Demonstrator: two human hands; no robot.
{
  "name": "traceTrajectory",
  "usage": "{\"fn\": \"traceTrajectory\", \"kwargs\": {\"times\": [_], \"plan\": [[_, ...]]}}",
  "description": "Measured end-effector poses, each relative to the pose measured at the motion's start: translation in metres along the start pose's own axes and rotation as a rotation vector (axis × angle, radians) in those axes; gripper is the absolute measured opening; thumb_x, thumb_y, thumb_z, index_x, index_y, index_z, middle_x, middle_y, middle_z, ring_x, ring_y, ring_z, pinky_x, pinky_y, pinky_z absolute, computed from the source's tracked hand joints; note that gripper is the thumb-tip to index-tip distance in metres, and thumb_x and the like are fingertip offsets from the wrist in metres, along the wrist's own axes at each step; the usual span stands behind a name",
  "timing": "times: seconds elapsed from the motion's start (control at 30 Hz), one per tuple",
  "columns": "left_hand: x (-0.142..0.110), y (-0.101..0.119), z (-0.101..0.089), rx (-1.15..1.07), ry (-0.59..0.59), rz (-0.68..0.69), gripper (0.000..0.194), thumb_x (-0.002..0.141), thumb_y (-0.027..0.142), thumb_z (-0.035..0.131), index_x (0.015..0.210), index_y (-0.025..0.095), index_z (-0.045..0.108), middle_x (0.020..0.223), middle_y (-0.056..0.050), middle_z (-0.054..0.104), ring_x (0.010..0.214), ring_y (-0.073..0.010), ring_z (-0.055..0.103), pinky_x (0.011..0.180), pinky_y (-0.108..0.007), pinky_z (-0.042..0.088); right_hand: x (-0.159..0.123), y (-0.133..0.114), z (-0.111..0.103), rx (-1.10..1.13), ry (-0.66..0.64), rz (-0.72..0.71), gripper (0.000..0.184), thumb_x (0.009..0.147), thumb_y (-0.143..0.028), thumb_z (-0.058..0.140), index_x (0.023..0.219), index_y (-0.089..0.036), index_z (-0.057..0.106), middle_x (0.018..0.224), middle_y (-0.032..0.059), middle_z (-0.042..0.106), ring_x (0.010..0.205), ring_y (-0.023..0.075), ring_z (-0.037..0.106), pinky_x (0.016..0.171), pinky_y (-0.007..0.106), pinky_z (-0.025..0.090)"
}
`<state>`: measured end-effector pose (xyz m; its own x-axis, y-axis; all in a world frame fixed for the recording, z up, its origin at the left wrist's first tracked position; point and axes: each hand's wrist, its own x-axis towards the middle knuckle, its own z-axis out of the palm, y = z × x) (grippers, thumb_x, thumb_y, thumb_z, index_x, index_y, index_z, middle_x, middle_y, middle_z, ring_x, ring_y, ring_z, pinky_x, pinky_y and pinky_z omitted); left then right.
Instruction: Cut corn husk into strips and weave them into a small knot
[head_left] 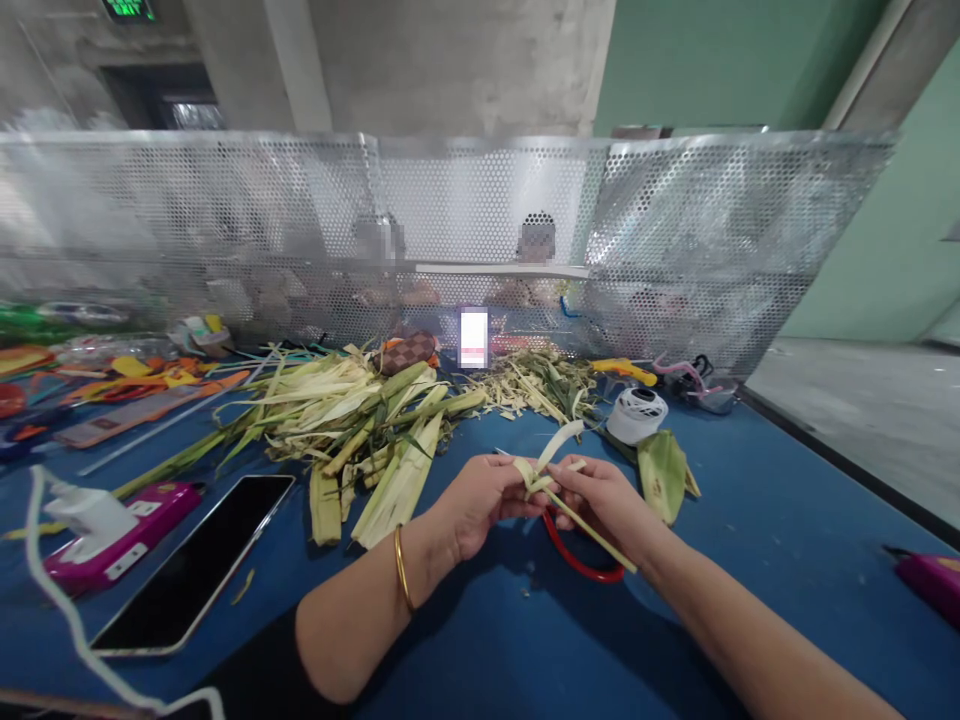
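My left hand (484, 500), with a gold bangle at the wrist, pinches a small piece of folded pale green plant strips (534, 478). From the other side, the fingers of my right hand (604, 498) close on the same piece. One strip curls up above the fingertips, and a thin stalk slants down to the right under my right palm. A red loop-shaped handle (592, 572) shows below my hands; what it belongs to is mostly hidden. Beyond my right hand lies a broad green husk leaf (664, 475) beside a spool of white cord (636, 415).
A heap of husks (330, 395) and shredded scraps (532, 385) spreads ahead. At left are a dark phone (199, 565) and a purple power strip (124, 535) with a white cable. A perforated metal screen (465, 200) stands behind, two people beyond it. Another purple object (930, 585) lies right.
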<state>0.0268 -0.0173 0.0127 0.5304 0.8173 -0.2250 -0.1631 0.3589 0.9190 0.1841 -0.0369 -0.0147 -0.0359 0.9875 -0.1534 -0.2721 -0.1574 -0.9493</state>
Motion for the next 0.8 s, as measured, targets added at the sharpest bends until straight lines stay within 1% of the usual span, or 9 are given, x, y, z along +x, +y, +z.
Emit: {"fn": "traceTrajectory", "kwargs": {"times": [0.17,0.27,0.37,0.43,0.57,0.63,0.7,0.73,0.8], "plan": [[0.0,0.002,-0.001,-0.073,-0.087,0.026,0.024,0.061,0.014,0.059,0.08,0.01,0.071,0.083,-0.01,0.07,0.071,-0.0137,0.064,0.076,-0.026,0.052,-0.001,-0.002,0.001,0.097,0.039,-0.015,0.044,0.051,-0.043,0.085,0.059,-0.017,0.052,0.043,-0.0064,0.052,0.033,0.0076,0.05,0.034,0.017,0.04],[-0.001,0.0,0.001,-0.052,-0.118,0.07,0.022,0.059,0.016,0.066,0.08,0.01,0.071,0.082,-0.009,0.07,0.075,-0.0152,0.064,0.079,-0.027,0.051,-0.004,-0.002,0.005,0.095,0.059,-0.033,0.044,0.052,-0.045,0.085,0.06,-0.016,0.052,0.046,-0.0053,0.054,0.033,0.0069,0.05,0.034,0.016,0.039],[-0.001,-0.005,0.004,0.039,-0.022,0.125,0.021,0.06,0.022,0.076,0.077,0.011,0.072,0.077,-0.007,0.069,0.068,-0.013,0.063,0.073,-0.026,0.051,-0.005,0.0,0.007,0.064,0.033,-0.048,0.045,0.054,-0.048,0.082,0.057,-0.016,0.051,0.044,-0.0061,0.051,0.033,0.007,0.051,0.036,0.017,0.039],[0.0,-0.007,0.005,0.053,0.066,0.159,0.02,0.062,0.027,0.077,0.072,0.011,0.071,0.072,-0.006,0.068,0.062,-0.0105,0.06,0.067,-0.024,0.05,-0.005,0.002,0.008,0.012,0.033,-0.037,0.043,0.058,-0.051,0.079,0.061,-0.016,0.052,0.046,-0.0061,0.051,0.035,0.0074,0.052,0.037,0.017,0.04],[0.003,-0.005,0.0,-0.031,0.204,0.178,0.017,0.063,0.026,0.076,0.072,0.012,0.07,0.077,-0.007,0.069,0.065,-0.0107,0.06,0.058,-0.02,0.049,-0.006,0.002,0.006,-0.234,0.041,-0.038,0.036,0.071,-0.051,0.066,0.069,-0.019,0.05,0.052,-0.004,0.058,0.039,0.0108,0.057,0.042,0.021,0.043],[0.005,-0.003,-0.003,-0.056,0.258,0.177,0.017,0.064,0.024,0.075,0.075,0.012,0.069,0.08,-0.008,0.07,0.067,-0.0119,0.061,0.053,-0.019,0.048,-0.008,0.0,0.004,-0.421,-0.009,-0.181,0.026,0.078,-0.044,0.06,0.077,-0.021,0.049,0.058,-0.003,0.062,0.046,0.0132,0.06,0.048,0.024,0.046],[0.006,-0.002,-0.005,-0.048,0.281,0.181,0.016,0.064,0.022,0.073,0.075,0.012,0.067,0.079,-0.008,0.07,0.064,-0.0114,0.061,0.047,-0.018,0.045,-0.011,-0.003,0.002,-0.686,-0.069,-0.447,0.012,0.084,-0.032,0.054,0.089,-0.021,0.052,0.071,-0.0003,0.066,0.06,0.0152,0.065,0.058,0.026,0.05],[0.006,-0.001,-0.006,-0.041,0.285,0.184,0.015,0.064,0.021,0.073,0.075,0.012,0.066,0.078,-0.007,0.069,0.061,-0.0106,0.06,0.045,-0.017,0.043,-0.013,-0.005,0.001,-0.848,-0.098,-0.599,0.011,0.086,-0.026,0.051,0.095,-0.022,0.054,0.079,0.0016,0.067,0.069,0.0159,0.066,0.063,0.027,0.05],[0.006,-0.001,-0.005,-0.029,0.28,0.182,0.016,0.063,0.02,0.073,0.074,0.013,0.063,0.074,-0.006,0.068,0.056,-0.0093,0.057,0.042,-0.016,0.04,-0.015,-0.007,-0.002,-1.181,-0.148,-0.873,0.021,0.088,-0.015,0.044,0.103,-0.021,0.058,0.093,0.0056,0.068,0.08,0.0168,0.065,0.07,0.028,0.049]]}}
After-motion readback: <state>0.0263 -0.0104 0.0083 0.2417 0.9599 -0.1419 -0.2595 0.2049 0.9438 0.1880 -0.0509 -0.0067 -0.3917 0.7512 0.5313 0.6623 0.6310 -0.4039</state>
